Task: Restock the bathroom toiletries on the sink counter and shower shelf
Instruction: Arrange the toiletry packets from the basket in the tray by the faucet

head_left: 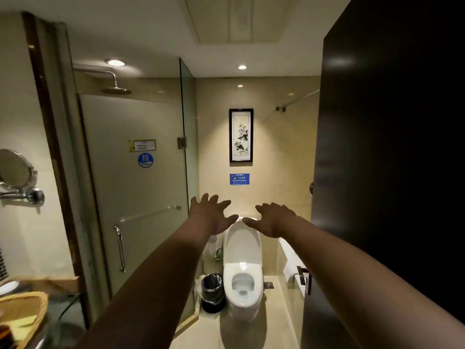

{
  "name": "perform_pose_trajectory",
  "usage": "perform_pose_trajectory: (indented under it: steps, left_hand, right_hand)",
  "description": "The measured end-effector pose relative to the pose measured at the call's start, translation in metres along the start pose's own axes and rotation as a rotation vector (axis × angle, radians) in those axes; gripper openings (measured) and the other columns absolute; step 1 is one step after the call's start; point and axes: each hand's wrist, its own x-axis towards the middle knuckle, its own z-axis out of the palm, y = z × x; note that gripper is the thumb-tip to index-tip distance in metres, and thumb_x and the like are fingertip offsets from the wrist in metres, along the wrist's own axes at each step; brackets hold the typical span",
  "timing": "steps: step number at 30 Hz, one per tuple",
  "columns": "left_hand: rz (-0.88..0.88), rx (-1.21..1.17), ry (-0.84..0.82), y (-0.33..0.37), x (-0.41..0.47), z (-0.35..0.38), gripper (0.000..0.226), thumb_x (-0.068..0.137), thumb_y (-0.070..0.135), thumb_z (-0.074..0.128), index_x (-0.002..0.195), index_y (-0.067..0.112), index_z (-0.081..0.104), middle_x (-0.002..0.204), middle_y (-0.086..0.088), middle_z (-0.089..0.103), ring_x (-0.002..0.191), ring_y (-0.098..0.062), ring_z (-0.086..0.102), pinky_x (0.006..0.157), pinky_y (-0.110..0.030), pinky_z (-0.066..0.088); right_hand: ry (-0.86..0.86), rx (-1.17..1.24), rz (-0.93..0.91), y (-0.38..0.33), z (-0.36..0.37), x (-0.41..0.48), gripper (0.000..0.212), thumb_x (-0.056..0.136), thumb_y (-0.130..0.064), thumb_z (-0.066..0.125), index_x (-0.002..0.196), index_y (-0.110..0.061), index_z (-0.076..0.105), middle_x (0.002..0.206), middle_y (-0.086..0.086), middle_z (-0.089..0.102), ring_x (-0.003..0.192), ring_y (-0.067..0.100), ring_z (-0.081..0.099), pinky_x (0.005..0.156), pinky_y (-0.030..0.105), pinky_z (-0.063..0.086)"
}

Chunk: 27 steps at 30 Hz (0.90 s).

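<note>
Both my arms stretch straight out into the bathroom. My left hand [210, 212] and my right hand [273, 217] are held side by side at chest height, palms down, fingers spread, with nothing in them. At the lower left the sink counter [50, 285] shows only as a corner, with a woven basket [27, 313] and a white dish [8, 287] on it. The frosted glass shower door [133, 187] at the left is closed, with a chrome handle [120, 248] and a blue PULL sticker. The shower shelf is hidden behind the door. I see no toiletries.
A white toilet [242, 268] with its lid up stands straight ahead, a black bin [212, 292] to its left. A dark door [387, 172] fills the right side. A round wall mirror [15, 170] juts out at the left. A toilet paper holder [303, 277] sits on the right wall.
</note>
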Motion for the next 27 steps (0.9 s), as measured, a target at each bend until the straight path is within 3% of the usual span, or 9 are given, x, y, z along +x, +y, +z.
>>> perform_pose_trajectory:
  steps: [5,12,16,22,27]
  left_hand:
    - [-0.045,-0.023,0.070,0.007,0.024,0.018,0.078,0.089,0.080,0.032,0.156,0.043,0.016,0.168,-0.005,0.003,0.152,-0.035,0.006,0.116,-0.063,0.013]
    - [-0.040,0.000,0.019,-0.004,0.077,0.067,0.071,0.094,0.073,0.034,0.156,0.042,0.018,0.167,-0.005,0.008,0.152,-0.034,0.010,0.117,-0.064,0.012]
    - [-0.031,0.032,0.033,-0.042,0.128,0.099,0.070,0.092,0.073,0.038,0.153,0.041,0.025,0.164,-0.006,0.023,0.149,-0.035,0.020,0.116,-0.063,0.021]
    - [-0.003,0.052,-0.011,-0.110,0.213,0.130,0.070,0.093,0.072,0.037,0.155,0.041,0.021,0.166,-0.004,0.015,0.151,-0.034,0.015,0.117,-0.064,0.019]
    - [0.008,0.075,-0.005,-0.166,0.266,0.150,0.070,0.094,0.072,0.034,0.155,0.041,0.020,0.166,-0.005,0.017,0.150,-0.033,0.019,0.118,-0.059,0.022]
  right_hand:
    - [0.031,-0.001,-0.077,0.005,0.007,0.026,0.090,0.087,-0.083,0.022,0.156,-0.024,0.028,0.157,0.003,0.038,0.142,0.028,0.035,0.111,0.046,0.034]
    - [-0.017,-0.031,-0.115,0.013,0.053,0.094,0.084,0.091,-0.079,0.021,0.157,-0.028,0.025,0.162,0.001,0.027,0.147,0.029,0.025,0.116,0.050,0.025]
    - [-0.027,-0.064,-0.131,0.018,0.076,0.159,0.080,0.092,-0.078,0.022,0.156,-0.030,0.025,0.164,0.000,0.022,0.149,0.029,0.021,0.118,0.051,0.021]
    - [-0.003,-0.083,-0.098,0.018,0.099,0.270,0.071,0.097,-0.068,0.030,0.153,-0.024,0.034,0.155,0.004,0.039,0.139,0.028,0.037,0.112,0.047,0.033]
    - [-0.004,-0.045,-0.167,-0.010,0.123,0.347,0.070,0.098,-0.067,0.032,0.153,-0.024,0.032,0.157,0.002,0.036,0.142,0.027,0.035,0.113,0.045,0.029]
